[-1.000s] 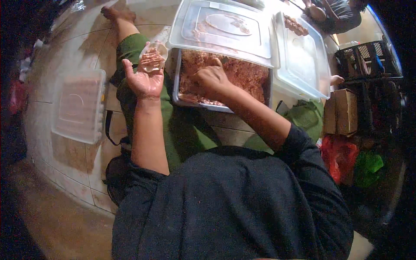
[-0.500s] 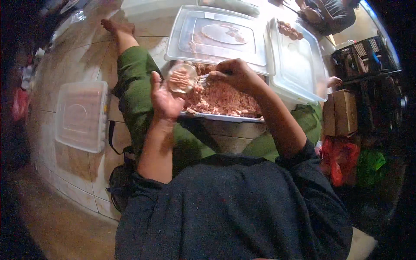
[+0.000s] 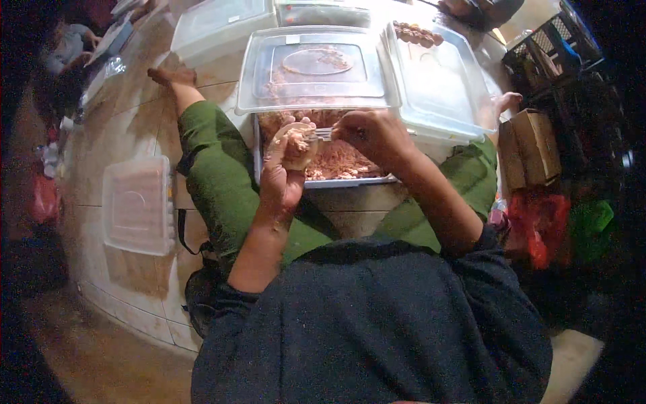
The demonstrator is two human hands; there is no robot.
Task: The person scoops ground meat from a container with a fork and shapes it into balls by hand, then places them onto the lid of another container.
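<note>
My left hand (image 3: 285, 176) cups a thin round pale wrapper (image 3: 302, 158) with a mound of pink minced filling (image 3: 296, 142) on it. My right hand (image 3: 377, 138) is closed on a metal utensil (image 3: 324, 134), whose tip is at the filling in my left hand. Both hands are over a plastic tub (image 3: 350, 180) of minced pink mixture (image 3: 343, 160). A translucent lid (image 3: 323, 91) lies over the tub's far part.
A white plastic box (image 3: 444, 81) with dark brown clumps on top is at right. A closed box (image 3: 138, 202) lies on the left tiles. Black crates (image 3: 545, 50), a cardboard box (image 3: 531, 145) and red bags (image 3: 538, 229) stand right. Other people (image 3: 67, 50) show at top left and top right.
My left hand has moved rightward and down over the tub, its fingers now curled round the wrapper. My right hand has brought the utensil to the wrapper.
</note>
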